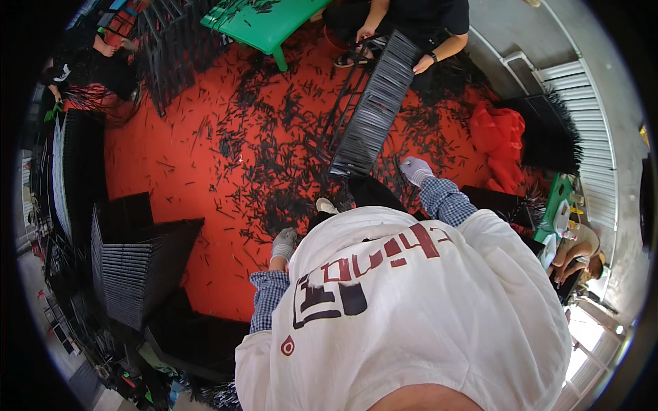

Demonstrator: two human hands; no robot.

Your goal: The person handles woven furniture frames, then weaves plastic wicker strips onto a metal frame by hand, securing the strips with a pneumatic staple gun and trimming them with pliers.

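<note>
Illumination is bright and diffuse. Overexposure occurs at the wall opening [586,330], lower right. The black panel [192,342], lower left, loses shadow detail. Fisheye distortion bends the corrugated wall panel [591,120]; black vignetting fills the corners.

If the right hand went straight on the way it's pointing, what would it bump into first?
Probably the black slatted rack, ahead and to the left of the gloved right hand. Depth is hard to judge, so the hand might miss it.
</note>
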